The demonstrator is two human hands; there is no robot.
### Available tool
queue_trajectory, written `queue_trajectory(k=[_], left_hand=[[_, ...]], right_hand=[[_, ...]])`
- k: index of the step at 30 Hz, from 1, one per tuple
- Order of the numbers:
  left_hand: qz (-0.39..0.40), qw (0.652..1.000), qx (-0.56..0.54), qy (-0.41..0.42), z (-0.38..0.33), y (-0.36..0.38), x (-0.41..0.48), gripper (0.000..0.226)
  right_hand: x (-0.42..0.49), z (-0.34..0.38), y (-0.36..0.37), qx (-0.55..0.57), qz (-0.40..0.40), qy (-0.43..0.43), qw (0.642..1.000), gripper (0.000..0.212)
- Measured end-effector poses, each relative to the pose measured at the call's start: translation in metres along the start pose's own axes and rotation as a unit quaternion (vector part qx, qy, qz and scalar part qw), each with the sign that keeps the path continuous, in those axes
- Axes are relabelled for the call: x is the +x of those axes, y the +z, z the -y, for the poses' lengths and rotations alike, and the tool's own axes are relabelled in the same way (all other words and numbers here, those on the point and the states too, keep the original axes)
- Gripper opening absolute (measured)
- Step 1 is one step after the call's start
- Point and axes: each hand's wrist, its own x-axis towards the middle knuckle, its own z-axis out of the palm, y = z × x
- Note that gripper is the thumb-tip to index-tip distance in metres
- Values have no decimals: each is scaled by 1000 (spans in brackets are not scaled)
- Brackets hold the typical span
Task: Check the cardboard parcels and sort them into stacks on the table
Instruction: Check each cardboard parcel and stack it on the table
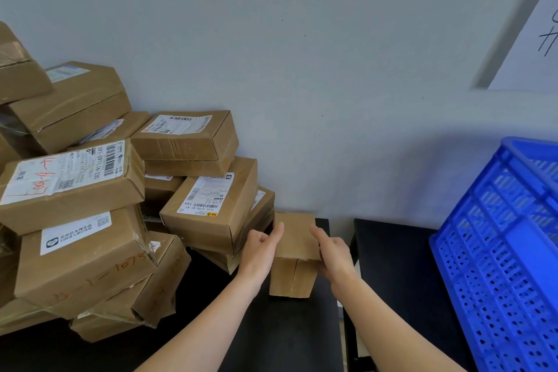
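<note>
Heaped cardboard parcels (pixel 72 187): at least twelve counted; several were partly hidden, so no exact tally. One small parcel (pixel 294 238) stood apart. Black tables, two: left table (pixel 287 341), right table (pixel 392 266). One blue plastic crate (pixel 498 251). One paper sheet (pixel 528 69) on the wall.

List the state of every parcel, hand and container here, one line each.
small parcel: upright on the black table, flaps closed, held between both hands.
left hand: grips the parcel's left side, forefinger along its top.
right hand: grips its right side, forefinger along its top.
parcel pile: jumbled, taped shut, several labels showing.
blue crate: on the right, inside hidden.
</note>
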Motion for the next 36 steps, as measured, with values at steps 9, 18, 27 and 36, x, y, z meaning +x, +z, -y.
queue_trajectory(k=[9,18,27,36], left_hand=[[12,999,30,-31,-1,-6,-1,47],[32,997,-43,-53,-6,-12,4,57],[72,993,-49,-74,-7,-14,13,62],[90,991,-46,-90,-4,-14,21,59]], right_hand=[[6,-8,7,-93,-2,-3,996,63],[13,-7,11,-111,25,8,993,70],[16,-1,15,-101,30,39,994,69],[16,1,16,-103,25,47,993,65]])
